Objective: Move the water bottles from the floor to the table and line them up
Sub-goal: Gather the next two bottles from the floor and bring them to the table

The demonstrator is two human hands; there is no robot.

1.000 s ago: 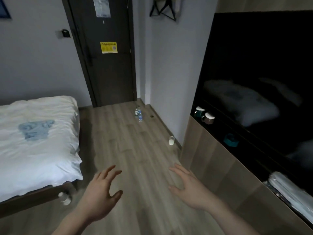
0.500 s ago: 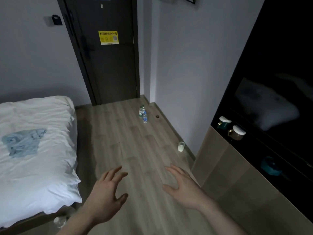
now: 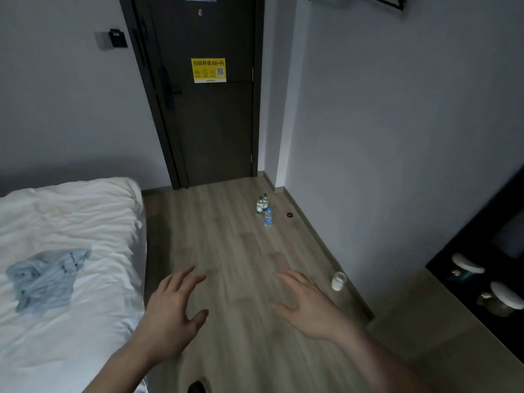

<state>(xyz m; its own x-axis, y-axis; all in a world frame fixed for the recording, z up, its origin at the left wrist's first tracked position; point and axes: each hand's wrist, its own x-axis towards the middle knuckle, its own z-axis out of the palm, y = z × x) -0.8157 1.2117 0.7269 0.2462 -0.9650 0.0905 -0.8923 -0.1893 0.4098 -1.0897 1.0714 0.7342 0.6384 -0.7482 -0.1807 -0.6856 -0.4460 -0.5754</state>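
Observation:
Three water bottles stand upright on the wooden floor near the door's right corner: two with green labels (image 3: 261, 204) close together and one with a blue label (image 3: 268, 217) just in front of them. A pale bottle (image 3: 338, 281) lies by the right wall's skirting. My left hand (image 3: 173, 310) and my right hand (image 3: 304, 303) hover over the floor well short of the bottles, fingers spread, holding nothing.
A bed (image 3: 65, 279) with white bedding and a blue cloth (image 3: 45, 276) fills the left. A dark door (image 3: 204, 92) closes the far end. At right a wooden counter (image 3: 442, 336) carries two lidded cups (image 3: 496, 299). A small dark ring (image 3: 289, 215) lies near the bottles.
The view has swung left and advanced toward the door. The bottles look closer. Both hands stay spread and empty in front of me.

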